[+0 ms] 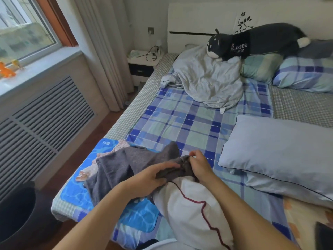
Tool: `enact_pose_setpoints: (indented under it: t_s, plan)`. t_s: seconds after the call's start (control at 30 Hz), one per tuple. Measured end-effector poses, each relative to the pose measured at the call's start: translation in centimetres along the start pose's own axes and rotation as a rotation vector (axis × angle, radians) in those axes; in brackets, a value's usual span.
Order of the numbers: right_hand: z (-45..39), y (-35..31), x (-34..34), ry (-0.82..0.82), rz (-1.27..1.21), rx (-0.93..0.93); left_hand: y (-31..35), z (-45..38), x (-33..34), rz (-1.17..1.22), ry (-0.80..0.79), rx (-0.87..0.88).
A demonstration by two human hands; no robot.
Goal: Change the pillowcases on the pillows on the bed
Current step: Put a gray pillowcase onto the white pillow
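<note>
Gripping a grey pillowcase (pixel 129 165), both hands — left hand (pixel 147 179), right hand (pixel 199 164) — clutch its bunched edge. It meets a white pillow (pixel 191 210) — just beside a pale blue pillow (pixel 281 156).

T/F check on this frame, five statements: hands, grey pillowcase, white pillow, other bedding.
1. Both hands, the left hand and the right hand, hold the grey pillowcase. True.
2. The white pillow is fully inside the pillowcase. False: most of it lies bare, with only its far end at the opening.
3. The plush dog lies on the floor. False: it rests on the bedding at the headboard.
4. A light blue pillow lies right of the hands. True.
5. The window is on the right. False: it is on the left.
</note>
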State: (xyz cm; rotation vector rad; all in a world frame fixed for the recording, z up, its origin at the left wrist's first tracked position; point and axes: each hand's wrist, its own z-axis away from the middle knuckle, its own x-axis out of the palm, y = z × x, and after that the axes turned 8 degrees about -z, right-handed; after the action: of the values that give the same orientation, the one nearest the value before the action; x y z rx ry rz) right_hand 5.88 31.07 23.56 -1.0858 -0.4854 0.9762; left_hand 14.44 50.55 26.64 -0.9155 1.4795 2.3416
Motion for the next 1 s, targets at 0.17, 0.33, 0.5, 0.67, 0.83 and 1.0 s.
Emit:
enact_pose_setpoints:
  t_s: [0.17,0.33,0.5,0.67,0.83,1.0]
  plan:
    - [0.1,-0.4,-0.1,-0.154,-0.2,0.108,-1.6,-1.6,-1.2,-0.358,0.083,-0.066]
    - [0.7,-0.2,0.5,-0.382,0.036,-0.151,-0.7,-3.6,-2.2,0.641,0.531,-0.31]
    - [0.7,0.4,1.2,-0.153,0.184,-0.337,-1.2,-3.6,-2.4,0.771,0.278,-0.312]
    - [0.9,0.2,1.0,-0.307,0.205,-0.214,-2.9,-3.1,-3.1,0.659,0.221,-0.289]
    - [0.4,-0.8,2.1,-0.177,0.049,-0.232,-1.2,-3.4,-3.0,0.548,0.318,-0.299]
    - [-0.5,-1.5,1.4,0.054,-0.152,-0.157,0.5,-2.7,-2.5,0.414,0.019,-0.195]
